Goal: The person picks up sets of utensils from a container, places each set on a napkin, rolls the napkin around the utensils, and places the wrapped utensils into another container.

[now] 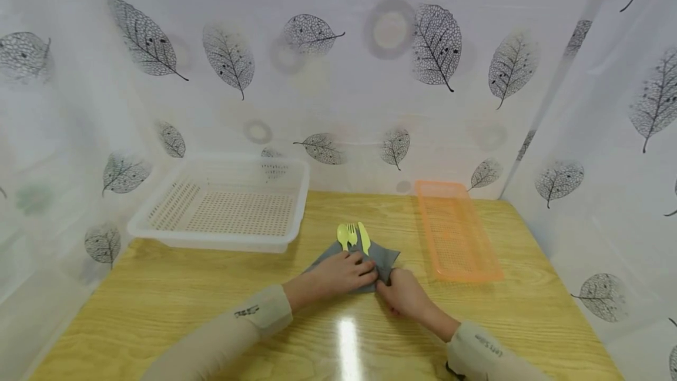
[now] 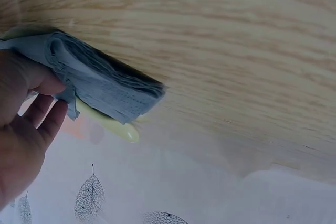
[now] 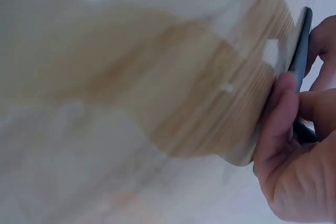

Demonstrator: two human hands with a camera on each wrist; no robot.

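Note:
A grey cloth-like napkin (image 1: 388,257) lies on the table, folded in several layers in the left wrist view. Out of its far side poke a yellow-green spoon (image 1: 343,236), fork (image 1: 352,236) and knife (image 1: 364,237); their lower parts are hidden. My left hand (image 1: 341,274) lies across the napkin, and its thumb and fingers pinch a fold of it in the left wrist view. At the near right edge, my right hand (image 1: 406,294) pinches the napkin between thumb and forefinger. A pale yellow rounded cutlery end (image 2: 126,131) shows beyond the napkin (image 2: 105,82).
On the left of the wood-grain table (image 1: 185,287) stands a white perforated plastic basket (image 1: 222,242). An orange shallow plastic basket (image 1: 494,251) lies on the right. A leaf-patterned curtain (image 1: 338,99) hangs behind the table and along both sides.

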